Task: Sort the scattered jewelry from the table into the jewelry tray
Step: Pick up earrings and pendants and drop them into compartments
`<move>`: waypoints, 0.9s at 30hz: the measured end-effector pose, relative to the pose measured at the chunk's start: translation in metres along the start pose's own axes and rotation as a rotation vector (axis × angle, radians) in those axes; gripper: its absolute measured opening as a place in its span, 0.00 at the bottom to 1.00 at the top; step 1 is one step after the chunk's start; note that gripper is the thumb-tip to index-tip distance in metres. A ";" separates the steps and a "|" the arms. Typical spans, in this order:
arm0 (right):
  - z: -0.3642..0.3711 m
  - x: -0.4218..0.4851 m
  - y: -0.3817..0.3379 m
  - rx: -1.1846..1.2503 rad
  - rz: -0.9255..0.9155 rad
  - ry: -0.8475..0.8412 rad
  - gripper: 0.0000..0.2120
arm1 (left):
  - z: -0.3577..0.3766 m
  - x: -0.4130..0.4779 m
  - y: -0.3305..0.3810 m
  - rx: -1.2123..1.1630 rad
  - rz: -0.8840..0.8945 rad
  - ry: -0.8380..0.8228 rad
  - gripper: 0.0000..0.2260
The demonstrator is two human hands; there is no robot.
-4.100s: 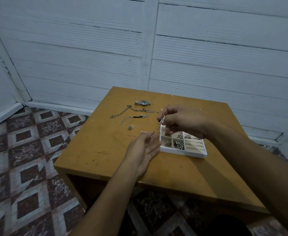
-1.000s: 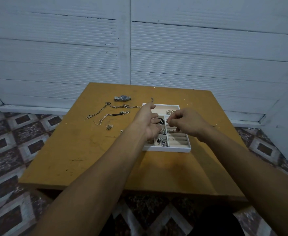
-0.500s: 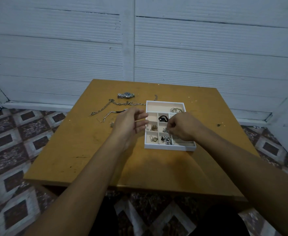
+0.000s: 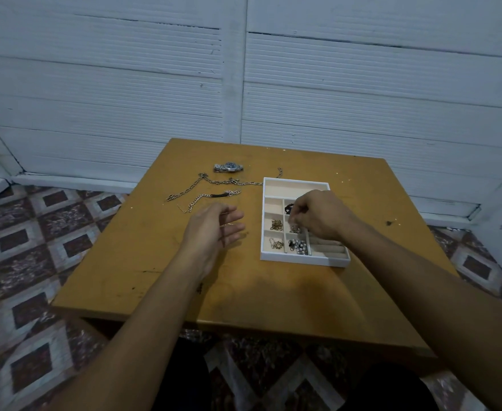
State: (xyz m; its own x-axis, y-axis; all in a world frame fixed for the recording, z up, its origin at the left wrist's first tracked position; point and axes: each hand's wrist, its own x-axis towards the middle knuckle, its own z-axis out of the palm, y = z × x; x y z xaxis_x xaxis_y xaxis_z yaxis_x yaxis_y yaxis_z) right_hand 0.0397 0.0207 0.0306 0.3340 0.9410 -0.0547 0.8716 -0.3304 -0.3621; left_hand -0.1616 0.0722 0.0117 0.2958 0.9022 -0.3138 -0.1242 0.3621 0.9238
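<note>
A worn ochre wooden table (image 4: 160, 256) sits against a white ribbed panel wall (image 4: 155, 93), with a brown-and-cream patterned tile floor (image 4: 36, 238) showing at 9 o'clock. The white jewelry tray (image 4: 300, 260) lies right of the table's centre, split into small compartments with cream lining; a gold chain heap, a cluster of silver beads (image 4: 298, 246) and a dark ring sit in separate cells. The right hand (image 4: 321, 215) hovers over the tray's middle, fingertips pinched on a small silvery piece, too small to identify. The left hand (image 4: 214, 226) floats loosely open and empty, just at 9 o'clock of the tray. At 10 o'clock lie a long chain (image 4: 214, 181), a shorter bracelet (image 4: 211, 197), and a wristwatch (image 4: 228, 167) furthest back.
</note>
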 end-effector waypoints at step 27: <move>0.072 0.014 -0.095 -0.339 -0.219 0.039 0.10 | -0.076 0.012 -0.018 1.228 0.754 -0.088 0.09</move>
State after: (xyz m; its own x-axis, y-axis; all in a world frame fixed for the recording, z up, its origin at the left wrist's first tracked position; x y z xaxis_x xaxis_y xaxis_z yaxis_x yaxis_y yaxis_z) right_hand -0.0649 0.0702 -0.0029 0.1349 0.9905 0.0278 0.9904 -0.1340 -0.0331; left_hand -0.2273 0.0942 -0.0253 0.5902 0.7507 0.2967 0.5902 -0.6521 0.4758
